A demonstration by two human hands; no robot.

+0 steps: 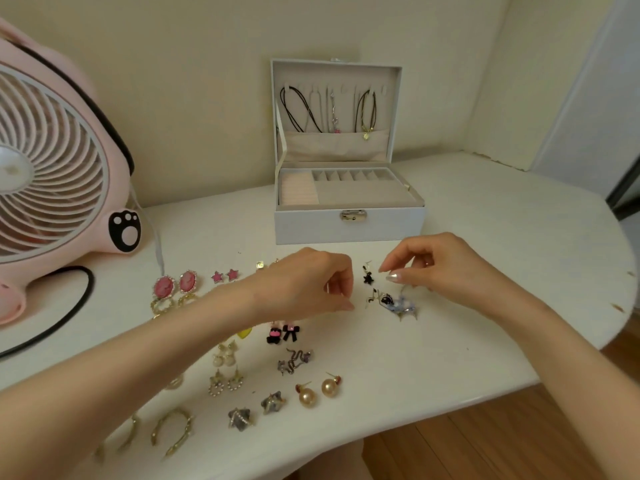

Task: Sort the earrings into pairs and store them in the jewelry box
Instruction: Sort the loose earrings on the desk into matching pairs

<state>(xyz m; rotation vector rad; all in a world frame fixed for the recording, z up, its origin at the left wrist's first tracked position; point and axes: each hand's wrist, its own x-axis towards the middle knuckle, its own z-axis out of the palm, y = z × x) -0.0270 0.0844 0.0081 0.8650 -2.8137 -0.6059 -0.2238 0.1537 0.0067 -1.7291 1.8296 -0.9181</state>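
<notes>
**Paired earrings laid out before an open box**

A white surface [485, 271] with a rounded edge stands against cream walls [207, 98], with brown wood floor [502, 438] at lower right. A pink round fan [52, 161] sits at the left, and its black cable [69, 313] loops across the top.

The white jewelry box [349, 226] stands at the back. Its long side runs left to right, its gold latch faces the person, and its lid is upright with dark cord necklaces [301, 109] hanging inside.

Earrings lie in pairs at front left. Among them are pink oval cameo earrings [175, 285] and gold pearl studs [318, 391], whose posts point away.

A small tangle of dark and blue earrings [391, 303] lies between the hands. The left hand [308, 285] and right hand [440, 268] both have curled fingers. I cannot tell whether either pinches anything.
</notes>
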